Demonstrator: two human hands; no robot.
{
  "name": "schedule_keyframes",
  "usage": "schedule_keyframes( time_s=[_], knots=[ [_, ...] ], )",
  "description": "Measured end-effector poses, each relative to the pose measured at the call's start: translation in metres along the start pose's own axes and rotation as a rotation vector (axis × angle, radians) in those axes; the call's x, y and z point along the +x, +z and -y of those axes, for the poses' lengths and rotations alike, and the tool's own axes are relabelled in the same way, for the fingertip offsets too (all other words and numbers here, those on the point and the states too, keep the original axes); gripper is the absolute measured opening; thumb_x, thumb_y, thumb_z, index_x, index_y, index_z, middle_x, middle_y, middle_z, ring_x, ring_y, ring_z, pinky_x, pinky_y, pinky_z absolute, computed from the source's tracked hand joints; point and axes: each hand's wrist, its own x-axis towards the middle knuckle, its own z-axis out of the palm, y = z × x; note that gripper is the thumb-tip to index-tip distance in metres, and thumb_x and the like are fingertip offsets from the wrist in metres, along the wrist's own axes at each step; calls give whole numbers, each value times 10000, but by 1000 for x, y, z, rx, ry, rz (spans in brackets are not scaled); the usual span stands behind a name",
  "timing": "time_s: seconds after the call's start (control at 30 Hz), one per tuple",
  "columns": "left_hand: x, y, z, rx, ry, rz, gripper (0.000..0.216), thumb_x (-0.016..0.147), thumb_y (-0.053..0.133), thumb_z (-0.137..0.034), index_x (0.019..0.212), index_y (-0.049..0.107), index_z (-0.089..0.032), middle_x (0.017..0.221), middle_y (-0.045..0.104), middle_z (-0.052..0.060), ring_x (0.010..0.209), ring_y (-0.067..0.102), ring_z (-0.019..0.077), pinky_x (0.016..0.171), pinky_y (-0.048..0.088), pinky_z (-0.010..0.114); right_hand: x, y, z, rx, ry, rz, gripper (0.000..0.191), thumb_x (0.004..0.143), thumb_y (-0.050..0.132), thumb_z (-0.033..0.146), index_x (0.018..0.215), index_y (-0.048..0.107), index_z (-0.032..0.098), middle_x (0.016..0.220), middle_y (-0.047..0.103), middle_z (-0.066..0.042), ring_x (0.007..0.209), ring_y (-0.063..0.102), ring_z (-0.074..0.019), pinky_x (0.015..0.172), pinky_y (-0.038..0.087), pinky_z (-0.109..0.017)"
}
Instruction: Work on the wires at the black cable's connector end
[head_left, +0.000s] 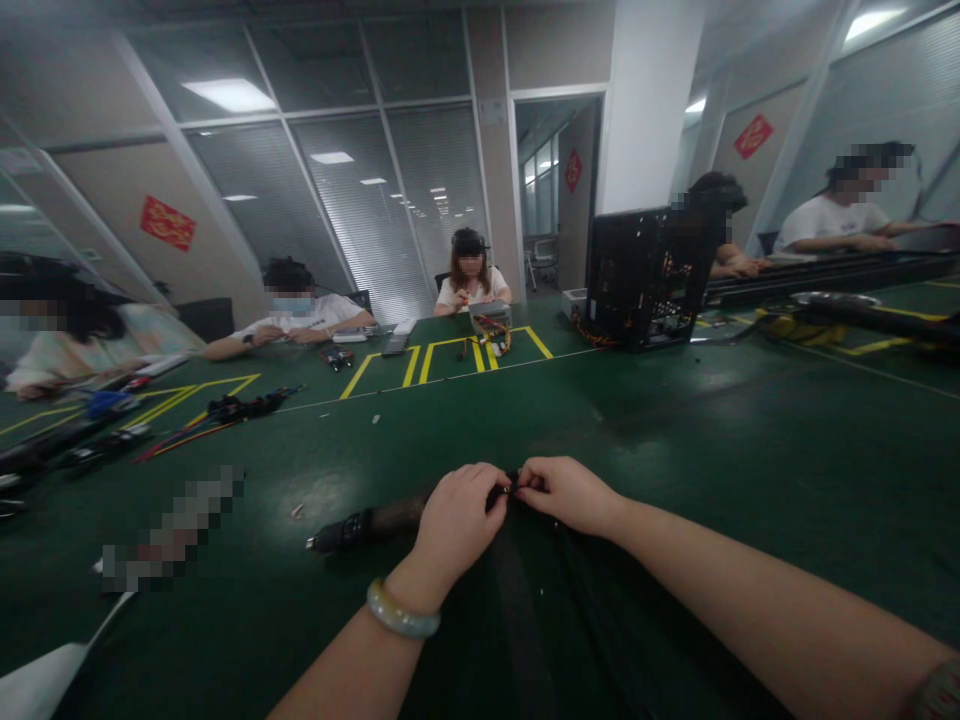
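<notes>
My left hand and my right hand meet over the green table, both closed in a pinch on a small dark connector between the fingertips. A dark sleeved cable bundle runs left from under my left hand and ends in a black plug. More dark cables trail back toward me under my forearms. A pale green bangle sits on my left wrist.
An open black computer case stands at the far right. Several people sit around the table handling cables. Loose cable bundles lie at the left, and yellow tape lines mark the far side. A white sheet lies at the near left corner.
</notes>
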Motion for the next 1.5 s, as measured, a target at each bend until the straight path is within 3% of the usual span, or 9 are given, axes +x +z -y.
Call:
schedule_keyframes(
  time_s=[0.3,0.6,0.8,1.03,1.5],
  knots=[
    [-1,-1,-2,13,-29,-1,176,864,564,-178,1026,587,-243,994,638,-4,932,587,191,833,446,346,1,2,-2,20,-1,5,82,885,629,294,889,665,221,804,692,24,712,632,-140,593,415,-218],
    [-1,0,0,7,-19,-7,113,862,567,-174,957,588,-231,978,640,6,942,587,195,861,439,346,1,1,-2,7,-9,0,85,880,629,288,896,676,219,800,687,14,707,621,-143,604,418,-218],
    [-1,1,0,16,-36,-17,210,836,594,-151,1024,568,-239,985,635,2,933,589,197,832,442,344,2,2,-3,23,-6,-7,85,880,630,288,886,677,217,786,683,18,699,622,-139,606,418,-216],
    [-1,1,0,12,-44,-9,121,837,598,-156,927,574,-232,952,636,-3,915,593,191,841,446,339,1,0,-2,28,-5,12,97,884,626,293,902,680,215,811,691,15,720,630,-143,624,429,-223],
    [-1,-2,-3,15,-60,3,165,842,581,-145,981,576,-234,972,640,3,923,596,195,830,454,343,-1,-2,1,22,0,15,88,889,621,277,910,684,219,822,697,16,728,636,-147,633,438,-226]
  ],
)
